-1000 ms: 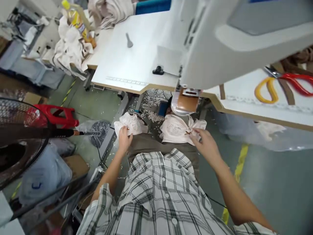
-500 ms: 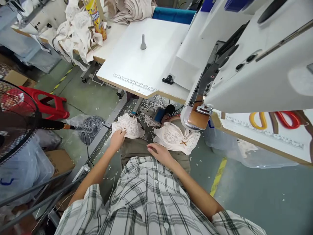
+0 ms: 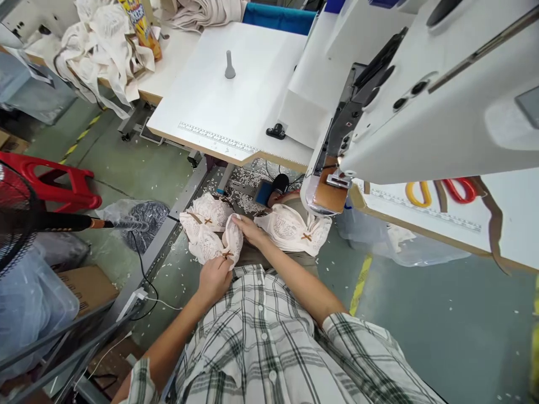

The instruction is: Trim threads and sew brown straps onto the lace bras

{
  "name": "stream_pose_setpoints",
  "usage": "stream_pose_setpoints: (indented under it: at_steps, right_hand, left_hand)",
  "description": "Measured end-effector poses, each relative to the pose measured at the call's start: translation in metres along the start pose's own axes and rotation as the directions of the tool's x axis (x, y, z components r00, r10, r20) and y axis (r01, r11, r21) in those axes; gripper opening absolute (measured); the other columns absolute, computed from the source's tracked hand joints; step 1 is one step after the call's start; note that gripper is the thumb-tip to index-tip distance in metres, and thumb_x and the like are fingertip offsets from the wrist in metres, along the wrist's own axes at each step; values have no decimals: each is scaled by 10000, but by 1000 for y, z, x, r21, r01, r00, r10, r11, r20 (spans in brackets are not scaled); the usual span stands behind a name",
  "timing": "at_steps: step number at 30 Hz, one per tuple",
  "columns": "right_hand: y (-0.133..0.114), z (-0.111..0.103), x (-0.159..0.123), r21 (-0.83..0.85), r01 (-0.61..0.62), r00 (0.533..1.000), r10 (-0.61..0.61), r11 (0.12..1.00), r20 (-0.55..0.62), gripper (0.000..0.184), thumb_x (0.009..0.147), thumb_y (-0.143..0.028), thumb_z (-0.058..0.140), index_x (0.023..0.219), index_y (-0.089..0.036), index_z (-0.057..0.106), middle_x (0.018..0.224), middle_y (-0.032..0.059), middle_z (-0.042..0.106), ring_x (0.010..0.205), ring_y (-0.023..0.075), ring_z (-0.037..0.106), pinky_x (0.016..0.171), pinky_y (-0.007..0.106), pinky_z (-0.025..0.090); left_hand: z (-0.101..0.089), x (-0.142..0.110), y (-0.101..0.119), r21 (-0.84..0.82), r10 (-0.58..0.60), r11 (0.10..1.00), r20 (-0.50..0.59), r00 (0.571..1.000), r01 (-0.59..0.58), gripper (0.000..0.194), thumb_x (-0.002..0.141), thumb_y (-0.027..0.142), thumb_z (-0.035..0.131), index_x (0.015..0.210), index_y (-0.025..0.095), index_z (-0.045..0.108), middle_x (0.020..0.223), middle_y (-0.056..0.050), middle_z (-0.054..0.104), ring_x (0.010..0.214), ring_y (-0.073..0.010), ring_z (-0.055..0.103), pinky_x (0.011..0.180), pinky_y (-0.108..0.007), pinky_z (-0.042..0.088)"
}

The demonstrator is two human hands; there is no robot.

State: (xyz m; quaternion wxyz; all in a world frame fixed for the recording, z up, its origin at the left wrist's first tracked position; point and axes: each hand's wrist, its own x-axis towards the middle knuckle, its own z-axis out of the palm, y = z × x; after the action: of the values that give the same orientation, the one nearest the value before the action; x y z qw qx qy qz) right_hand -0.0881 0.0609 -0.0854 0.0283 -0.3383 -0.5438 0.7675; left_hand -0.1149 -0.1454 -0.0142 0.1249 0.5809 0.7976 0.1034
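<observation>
A cream lace bra (image 3: pixel 205 244) with a small brown bow is stretched between my two hands over my lap. My left hand (image 3: pixel 214 279) pinches its lower edge beside the bow. At its upper edge, the fingers of my right hand (image 3: pixel 249 230) are closed on the fabric. Behind it, another lace bra (image 3: pixel 214 211) with a brown bow lies on my left thigh, partly covered. A further cream bra (image 3: pixel 290 227) rests across my right thigh, just beyond my right forearm, under the sewing machine's end.
A white sewing machine (image 3: pixel 404 112) overhangs my right side. Ahead is a white table (image 3: pixel 248 73) with a grey peg (image 3: pixel 229 65). Scissors (image 3: pixel 460 191) with red handles lie on the right tabletop. A fan (image 3: pixel 17 219) and red stool (image 3: pixel 76 182) stand left.
A bra has come up between both hands in front of the left pile. My left hand moved down and right, and my right hand moved up and left onto the fabric. The view shifted.
</observation>
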Motion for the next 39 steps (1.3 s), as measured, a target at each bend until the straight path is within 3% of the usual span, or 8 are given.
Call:
stream_pose_setpoints:
  at_steps: [4, 8, 13, 17, 23, 32, 36, 39]
  right_hand:
    - [-31, -15, -41, 42, 90, 996, -89, 995, -12, 477, 822, -640, 624, 901, -171, 659, 891, 21, 681, 814, 149, 582, 758, 255, 461]
    - [-75, -31, -94, -29, 221, 974, -219, 975, 58, 379, 869, -552, 655, 858, -177, 714, 899, 34, 702, 908, 180, 635, 817, 277, 482]
    - [-102, -33, -135, -243, 370, 929, -364, 897, 72, 315, 923, -474, 614, 924, -180, 725, 872, 32, 716, 838, 169, 655, 785, 288, 498]
    - [-103, -32, -149, -375, 361, 927, -372, 854, 44, 312, 929, -443, 612, 1064, -179, 708, 968, 49, 727, 878, 180, 666, 779, 290, 514]
    - [-108, -35, -158, -306, 276, 959, -283, 911, 23, 480, 919, -387, 642, 1374, -242, 590, 1347, 82, 645, 1110, 220, 657, 914, 330, 527]
    - [-102, -46, -139, 219, 200, 973, -220, 955, 70, 521, 807, -603, 727, 1212, -276, 691, 1043, 38, 625, 885, 159, 595, 806, 299, 534]
    - [-100, -41, -150, 144, 413, 911, -406, 899, -79, 222, 833, -486, 759, 932, -287, 774, 1070, 33, 602, 1023, 181, 590, 939, 358, 523]
    - [-99, -39, -167, -79, 638, 766, -642, 766, -31, 109, 880, -342, 741, 971, -354, 799, 1195, 29, 597, 1189, 208, 561, 1062, 415, 478]
  left_hand:
    - [-38, 1, 11, -299, 109, 945, -85, 990, -130, 210, 893, 253, 595, 1078, 197, 676, 872, -61, 696, 804, -203, 665, 726, -322, 519]
    - [-82, 28, 16, -563, -144, 826, -272, 952, -35, 271, 923, 296, 606, 1173, 203, 656, 1086, -109, 707, 1036, -235, 661, 909, -381, 528]
    - [-90, 72, 31, -922, -104, 377, 53, 993, 89, 414, 959, 410, 581, 1305, 185, 606, 1281, -148, 685, 1164, -249, 663, 983, -381, 532]
    - [-85, 85, 46, -945, -137, 270, 151, 979, 183, 409, 896, 457, 671, 1187, 169, 667, 1155, -129, 723, 1029, -233, 693, 868, -340, 556]
    - [-98, 87, 55, -920, -171, 350, 120, 978, 174, 241, 918, 414, 655, 925, 190, 747, 918, -51, 652, 837, -162, 612, 725, -263, 481]
    - [-102, 89, 56, -874, -156, 423, 189, 970, 238, 232, 881, 413, 698, 883, 184, 733, 775, -13, 683, 662, -134, 576, 601, -251, 423]
    - [-99, 89, 55, -596, -122, 800, -272, 954, -68, 163, 894, 332, 695, 809, 195, 720, 648, 13, 629, 580, -110, 536, 552, -246, 365]
    - [-96, 88, 50, -203, 73, 946, -625, 777, -252, 142, 911, 282, 674, 796, 205, 708, 544, 37, 533, 500, -102, 451, 518, -269, 305]
